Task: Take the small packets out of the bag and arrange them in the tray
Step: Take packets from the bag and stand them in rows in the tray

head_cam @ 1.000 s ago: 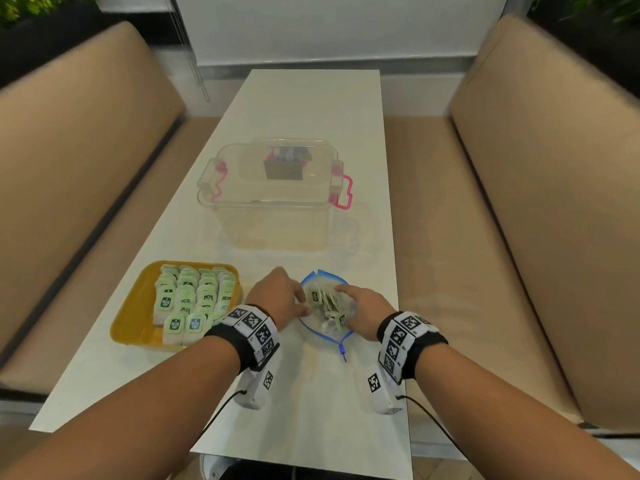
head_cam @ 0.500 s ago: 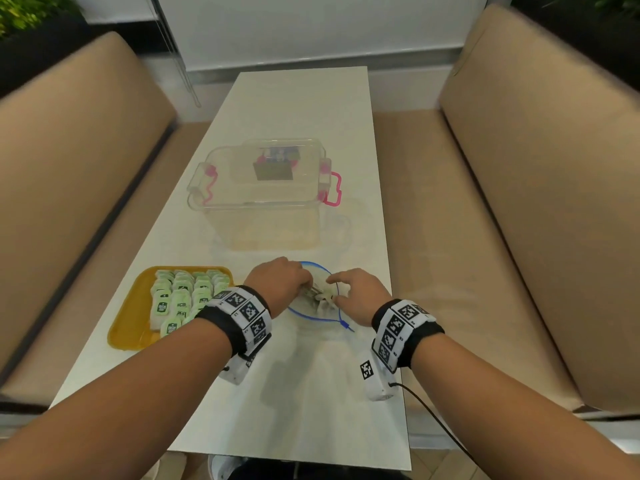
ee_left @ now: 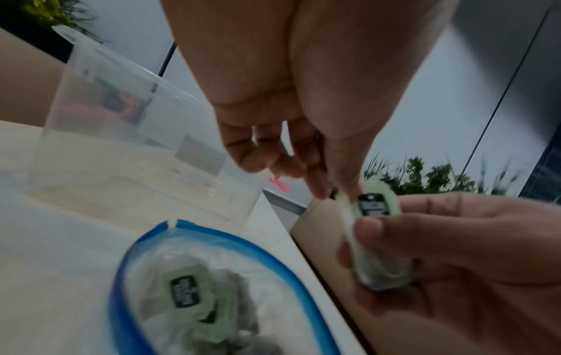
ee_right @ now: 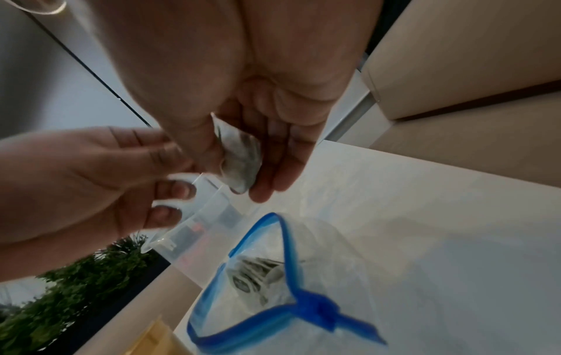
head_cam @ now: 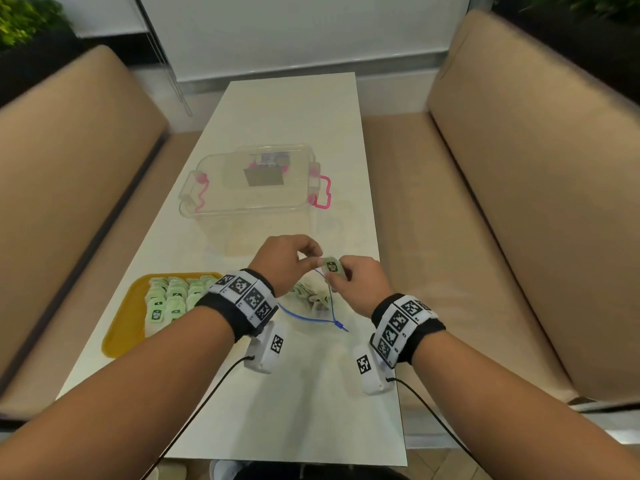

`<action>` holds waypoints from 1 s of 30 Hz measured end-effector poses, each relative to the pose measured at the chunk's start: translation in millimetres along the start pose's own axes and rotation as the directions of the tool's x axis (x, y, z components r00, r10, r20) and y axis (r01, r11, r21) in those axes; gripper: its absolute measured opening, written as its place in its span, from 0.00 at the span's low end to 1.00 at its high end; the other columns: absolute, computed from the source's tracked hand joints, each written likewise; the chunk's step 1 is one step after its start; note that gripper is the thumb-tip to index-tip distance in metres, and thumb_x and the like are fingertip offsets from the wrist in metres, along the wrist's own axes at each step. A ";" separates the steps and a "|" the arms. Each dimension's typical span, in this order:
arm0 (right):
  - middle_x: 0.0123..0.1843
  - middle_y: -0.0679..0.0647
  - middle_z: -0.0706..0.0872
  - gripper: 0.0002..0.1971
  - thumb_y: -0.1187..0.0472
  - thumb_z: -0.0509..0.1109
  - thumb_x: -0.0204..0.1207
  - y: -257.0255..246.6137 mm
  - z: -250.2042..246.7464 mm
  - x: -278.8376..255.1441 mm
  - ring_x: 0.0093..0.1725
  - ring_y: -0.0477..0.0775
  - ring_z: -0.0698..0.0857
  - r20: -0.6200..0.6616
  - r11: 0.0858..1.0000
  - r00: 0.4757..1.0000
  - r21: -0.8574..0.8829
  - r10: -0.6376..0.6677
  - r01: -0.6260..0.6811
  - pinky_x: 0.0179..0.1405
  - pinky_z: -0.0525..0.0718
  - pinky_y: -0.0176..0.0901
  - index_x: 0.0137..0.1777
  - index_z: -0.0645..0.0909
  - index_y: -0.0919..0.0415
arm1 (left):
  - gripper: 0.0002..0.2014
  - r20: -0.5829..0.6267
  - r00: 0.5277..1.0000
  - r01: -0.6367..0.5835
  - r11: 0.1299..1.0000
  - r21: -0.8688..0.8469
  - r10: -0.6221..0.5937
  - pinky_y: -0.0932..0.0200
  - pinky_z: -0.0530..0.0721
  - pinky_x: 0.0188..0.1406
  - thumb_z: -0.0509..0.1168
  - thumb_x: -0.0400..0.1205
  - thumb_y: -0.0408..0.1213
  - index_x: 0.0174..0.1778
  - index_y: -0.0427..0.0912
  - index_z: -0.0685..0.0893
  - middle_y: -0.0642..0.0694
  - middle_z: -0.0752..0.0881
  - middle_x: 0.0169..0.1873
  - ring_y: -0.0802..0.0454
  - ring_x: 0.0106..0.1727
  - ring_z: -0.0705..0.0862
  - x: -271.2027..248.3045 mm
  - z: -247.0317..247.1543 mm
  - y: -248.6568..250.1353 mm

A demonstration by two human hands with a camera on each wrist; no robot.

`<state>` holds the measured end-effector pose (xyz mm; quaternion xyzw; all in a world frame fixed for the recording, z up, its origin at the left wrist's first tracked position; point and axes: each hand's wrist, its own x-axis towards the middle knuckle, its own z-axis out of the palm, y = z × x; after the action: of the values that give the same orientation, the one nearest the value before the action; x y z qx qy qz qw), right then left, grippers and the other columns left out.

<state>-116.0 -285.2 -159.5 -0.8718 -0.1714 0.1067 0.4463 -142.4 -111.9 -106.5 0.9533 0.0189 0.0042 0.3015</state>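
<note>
Both hands are raised above the open bag, meeting over its far edge. The right hand grasps a small stack of pale green packets between thumb and fingers; the left wrist view shows one packet face with a dark label uppermost and at least one more packet beneath it in the same grip. The left hand pinches the top edge of that stack with thumb and forefinger, the other fingers curled in; how many packets its pinch takes in cannot be told.

The bag lies flat on the table, at the near centre, its blue-rimmed mouth gaping open. More packets remain inside it, lying loosely over one another; their count cannot be read.

The yellow tray sits on the table to the left of the bag, just beside the left wrist. It holds green packets set in close rows, labels up; the near part of the tray floor shows bare.

A clear lidded box with pink latches stands farther along the table, beyond the hands and apart from the bag. Tan benches flank the table on both sides.
</note>
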 end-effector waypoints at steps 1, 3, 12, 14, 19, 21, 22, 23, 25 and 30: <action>0.35 0.61 0.87 0.14 0.55 0.72 0.77 4.5 -0.6 -0.5 0.36 0.59 0.86 0.012 1.000 0.999 0.004 0.029 -0.029 0.35 0.83 0.52 0.38 0.80 0.66 | 0.05 0.047 0.998 0.046 0.995 0.090 -0.050 0.64 0.80 0.49 0.72 0.78 0.43 0.48 0.51 0.88 0.57 0.88 0.44 0.58 0.42 0.83 2.4 2.7 -6.8; 0.35 0.58 0.89 0.13 0.56 0.73 0.75 10.8 -0.3 -3.1 0.37 0.57 0.90 0.034 0.996 0.996 0.043 0.081 -0.082 0.38 0.87 0.57 0.38 0.76 0.63 | 0.08 0.170 0.975 0.080 0.943 0.322 -0.141 0.56 0.81 0.57 0.71 0.79 0.40 0.54 0.50 0.87 0.53 0.87 0.53 0.51 0.54 0.84 5.6 8.4 -20.0; 0.37 0.59 0.85 0.13 0.74 0.50 0.73 9.7 6.3 -13.5 0.30 0.58 0.82 0.181 0.948 0.978 0.278 0.108 -0.156 0.34 0.79 0.53 0.43 0.63 0.53 | 0.07 0.244 0.962 -0.042 0.819 0.573 -0.120 0.53 0.81 0.49 0.65 0.82 0.41 0.54 0.52 0.84 0.48 0.86 0.50 0.46 0.52 0.83 2.0 17.6 -45.9; 0.36 0.54 0.83 0.11 0.70 0.51 0.80 9.1 8.2 -12.9 0.30 0.56 0.79 0.173 0.958 0.979 0.243 0.110 -0.151 0.32 0.78 0.47 0.48 0.66 0.52 | 0.06 0.204 0.975 -0.033 0.861 0.507 -0.083 0.55 0.78 0.48 0.65 0.83 0.41 0.54 0.51 0.85 0.47 0.84 0.47 0.47 0.50 0.81 -0.4 11.5 -46.8; 0.35 0.51 0.78 0.10 0.63 0.55 0.85 3.2 14.5 -2.3 0.30 0.53 0.74 0.186 0.992 0.981 0.101 0.052 -0.072 0.32 0.73 0.43 0.50 0.77 0.52 | 0.03 0.133 0.990 -0.009 0.942 0.337 -0.039 0.61 0.70 0.45 0.70 0.80 0.41 0.48 0.53 0.88 0.53 0.88 0.44 0.51 0.51 0.80 -8.8 -7.7 -55.1; 0.36 0.48 0.77 0.10 0.62 0.56 0.86 -1.6 18.1 0.4 0.30 0.50 0.75 0.193 0.997 0.979 0.036 0.064 -0.072 0.30 0.71 0.39 0.51 0.79 0.54 | 0.06 0.175 0.984 -0.019 0.939 0.344 -0.044 0.62 0.73 0.48 0.69 0.80 0.41 0.52 0.52 0.87 0.54 0.88 0.50 0.51 0.54 0.82 -10.2 -10.5 -55.5; 0.36 0.47 0.77 0.10 0.62 0.56 0.86 -3.9 20.0 0.6 0.30 0.48 0.75 0.198 0.997 0.977 0.010 0.074 -0.078 0.29 0.70 0.39 0.51 0.80 0.55 | 0.09 0.213 0.976 -0.036 0.927 0.373 -0.048 0.61 0.75 0.51 0.69 0.81 0.41 0.56 0.51 0.86 0.54 0.87 0.53 0.51 0.57 0.82 -10.7 -9.5 -55.0; 0.37 0.47 0.77 0.10 0.63 0.56 0.86 -5.4 22.1 0.8 0.31 0.47 0.75 0.201 0.997 0.976 -0.017 0.082 -0.080 0.28 0.70 0.38 0.50 0.80 0.54 | 0.11 0.254 0.966 -0.059 0.910 0.410 -0.052 0.59 0.76 0.54 0.68 0.81 0.42 0.59 0.51 0.84 0.53 0.85 0.56 0.50 0.58 0.81 -10.8 -7.0 -54.6; 0.41 0.50 0.80 0.10 0.63 0.56 0.86 -6.9 27.4 0.1 0.35 0.49 0.76 0.207 0.994 0.973 -0.073 0.099 -0.086 0.29 0.71 0.37 0.49 0.79 0.53 | 0.12 0.307 0.949 -0.089 0.875 0.475 -0.071 0.55 0.79 0.55 0.66 0.82 0.43 0.61 0.51 0.83 0.51 0.85 0.58 0.48 0.59 0.81 -11.4 0.2 -54.3; 0.42 0.50 0.80 0.10 0.64 0.57 0.85 -8.8 32.7 -4.2 0.42 0.54 0.78 0.185 0.987 0.970 -0.074 0.156 -0.145 0.33 0.74 0.40 0.49 0.81 0.54 | 0.07 0.304 0.952 -0.112 0.874 0.473 -0.043 0.55 0.81 0.50 0.65 0.82 0.43 0.53 0.51 0.86 0.51 0.87 0.50 0.48 0.54 0.82 -15.3 3.3 -50.8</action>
<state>-132.7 -257.8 -171.1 -0.8811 -0.1496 0.2178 0.3923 -159.3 -72.8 -138.4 0.9875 -0.0446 -0.1422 0.0520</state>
